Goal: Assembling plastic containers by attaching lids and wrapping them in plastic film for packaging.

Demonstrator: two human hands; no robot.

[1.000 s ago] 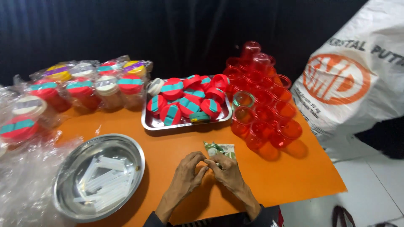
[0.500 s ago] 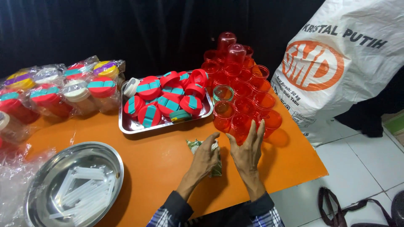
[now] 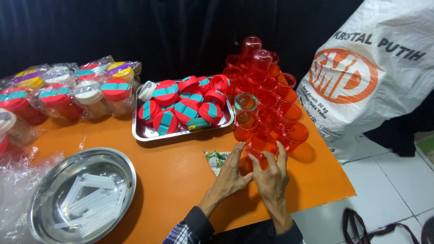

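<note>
Both hands, left hand (image 3: 233, 174) and right hand (image 3: 271, 174), cup a red cup (image 3: 261, 145); fingers hide its base. Green wrapper (image 3: 216, 159) is partly covered by the left hand.

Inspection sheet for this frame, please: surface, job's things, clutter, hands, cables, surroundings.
Surface: orange table.
Job's things: red cup at the near edge of the red cups; green packet beside the hands.
Clutter: tray of red lids; round pan of clear sticks; wrapped jars; loose plastic wrap.
Hands: left hand and right hand, both on the red cup.
Cables: nothing seen.
Surroundings: black curtain, white sack, tiled floor.
</note>
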